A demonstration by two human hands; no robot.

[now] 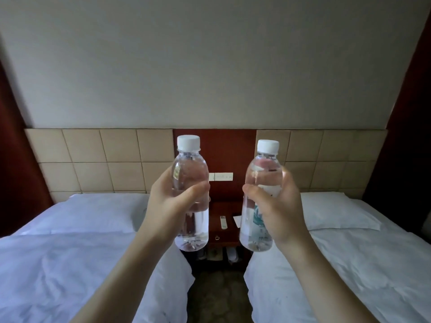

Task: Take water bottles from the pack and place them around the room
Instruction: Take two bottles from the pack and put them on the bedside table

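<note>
I hold two clear water bottles with white caps upright in front of me, in the air above the gap between two beds. My left hand (170, 206) grips the left bottle (190, 164) around its middle. My right hand (278, 210) grips the right bottle (262, 173), which carries a white and green label, partly hidden by my fingers. The two bottles are apart and do not touch. The pack is not in view.
A dark wooden nightstand (220, 206) stands between the beds, with a white remote (223, 222) and a card on it; slippers sit in its lower shelf. The left bed (70, 252) and right bed (349, 264) have white sheets. A narrow carpeted aisle (217, 297) runs between them.
</note>
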